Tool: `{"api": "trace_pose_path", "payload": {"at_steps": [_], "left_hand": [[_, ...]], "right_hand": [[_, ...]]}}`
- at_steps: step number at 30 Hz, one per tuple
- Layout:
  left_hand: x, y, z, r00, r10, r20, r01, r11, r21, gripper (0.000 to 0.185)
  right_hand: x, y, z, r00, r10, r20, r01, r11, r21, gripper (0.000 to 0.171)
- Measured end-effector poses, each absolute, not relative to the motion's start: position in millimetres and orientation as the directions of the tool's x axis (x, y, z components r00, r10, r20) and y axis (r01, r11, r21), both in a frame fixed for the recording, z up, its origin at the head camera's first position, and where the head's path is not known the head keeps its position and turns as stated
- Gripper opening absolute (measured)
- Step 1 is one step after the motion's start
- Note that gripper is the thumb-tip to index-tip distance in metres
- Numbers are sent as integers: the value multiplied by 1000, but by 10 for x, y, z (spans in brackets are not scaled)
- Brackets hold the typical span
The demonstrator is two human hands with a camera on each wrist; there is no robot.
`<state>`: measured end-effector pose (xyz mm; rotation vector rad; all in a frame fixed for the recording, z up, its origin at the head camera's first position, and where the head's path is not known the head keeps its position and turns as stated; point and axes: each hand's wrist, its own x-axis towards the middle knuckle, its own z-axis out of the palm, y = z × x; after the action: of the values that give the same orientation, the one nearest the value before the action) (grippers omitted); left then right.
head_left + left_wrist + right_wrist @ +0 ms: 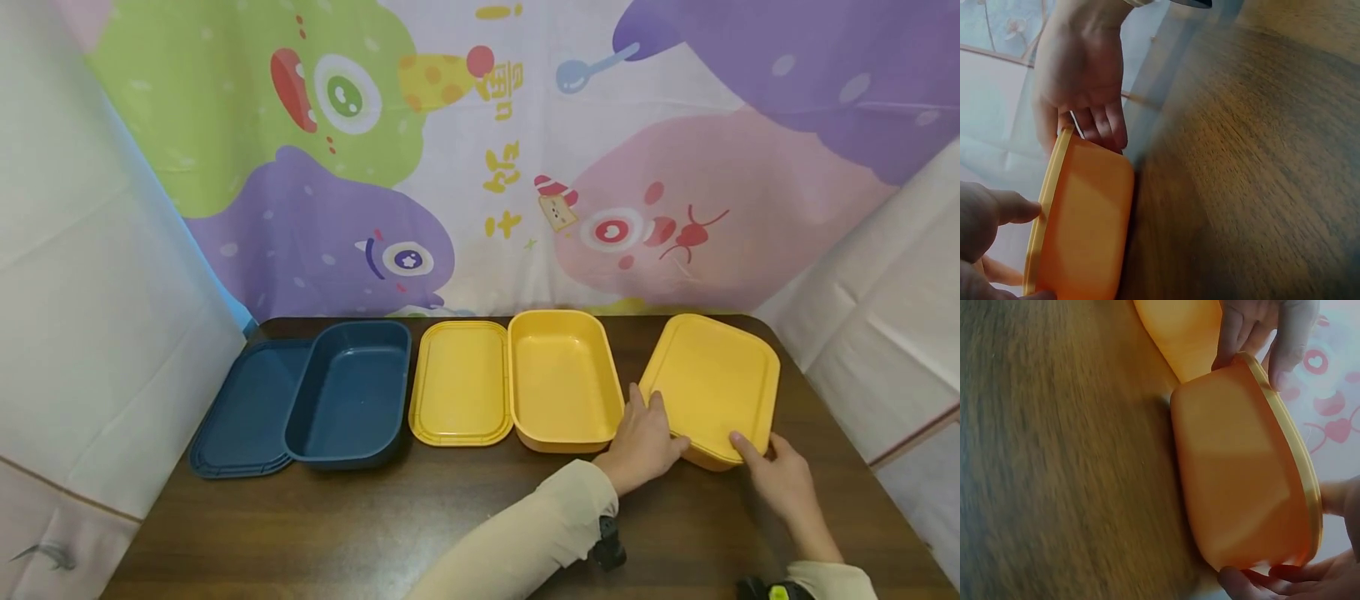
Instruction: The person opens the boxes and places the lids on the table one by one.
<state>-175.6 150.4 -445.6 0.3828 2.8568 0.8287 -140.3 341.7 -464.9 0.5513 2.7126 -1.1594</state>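
A yellow rectangular food container stands at the right of the table, turned at an angle, its yellow lid lying on top. At its left side, my left hand holds the edge, with the thumb around the front corner. My right hand grips the front right corner; the thumb lies on the lid and the other fingers are against the side wall. In both wrist views the lid's rim lies along the container's top edge. Whether it is fully pressed down I cannot tell.
Left of my left hand stands an uncovered yellow container, close by. Beside it a yellow lid lies flat. Farther left, a dark blue container overlaps a dark blue lid. A cartoon-printed curtain hangs behind the brown table.
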Motion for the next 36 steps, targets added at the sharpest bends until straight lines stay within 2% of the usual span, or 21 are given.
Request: {"api": "trace_pose_path", "payload": {"at_steps": [8,15,25,32,36], "left_hand": [[-1768,1486,-4452,-964,266,-19,206,787,582,51],[-1739,1482,-4435,-969,248,-22,173,734,656,52],[-1630,1482,-4439,-973,229,34,182,665,724,49],[-1502,1473,-4446,-981,178,72,156,521,839,42],[-1438,1472,-4437,-984,155,83,148,475,867,40]], "right_hand": [[-1405,3373,-4683,-909,345,-234,396,540,-743,76],[-1410,3405,-4691,-897,377,-230,401,476,-783,69],[-1413,3496,-4669,-913,340,-226,370,454,-810,70],[-1413,3570,-4652,-923,296,-247,367,478,-798,73],[-1411,3611,-4642,-935,267,-233,343,519,-783,74]]}}
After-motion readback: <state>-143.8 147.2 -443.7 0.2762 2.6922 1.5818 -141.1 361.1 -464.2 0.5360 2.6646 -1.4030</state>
